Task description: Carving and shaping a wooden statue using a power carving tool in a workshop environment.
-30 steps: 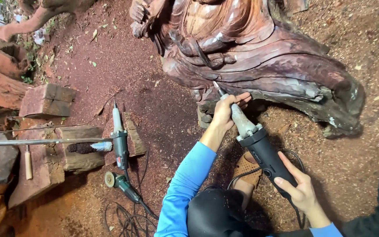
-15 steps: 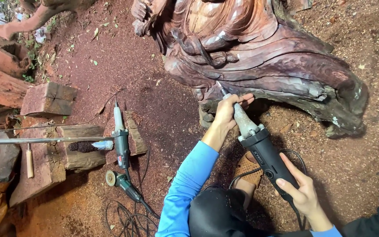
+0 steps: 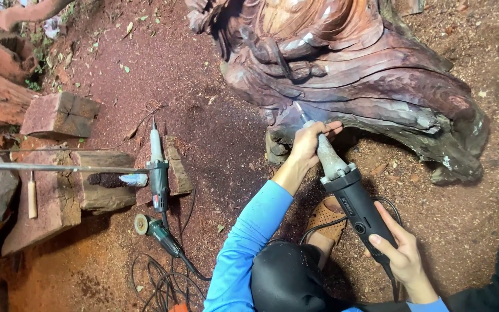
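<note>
A large reddish-brown wood carving (image 3: 353, 81) with deep folds stands on sawdust-covered ground. My left hand (image 3: 307, 141) wraps the grey neck of a black power die grinder (image 3: 347, 193), close to the carving's lower edge. The grinder's thin bit (image 3: 303, 112) touches the wood there. My right hand (image 3: 399, 254) grips the grinder's black rear body, where its cord leaves. My left sleeve is bright blue; my knee in dark cloth shows at the bottom centre.
A second long grinder (image 3: 157, 170) lies on a wood block (image 3: 171, 164) at left, an angle grinder (image 3: 157, 231) with cords below it. Red wood blocks (image 3: 59, 115), a metal rod (image 3: 53, 167) and a wooden-handled tool (image 3: 32, 196) lie further left. A sandalled foot (image 3: 324, 219) rests under the grinder.
Both hands and the grinder keep their hold and pose at the carving's lower edge. The view has shifted slightly; nothing else has moved.
</note>
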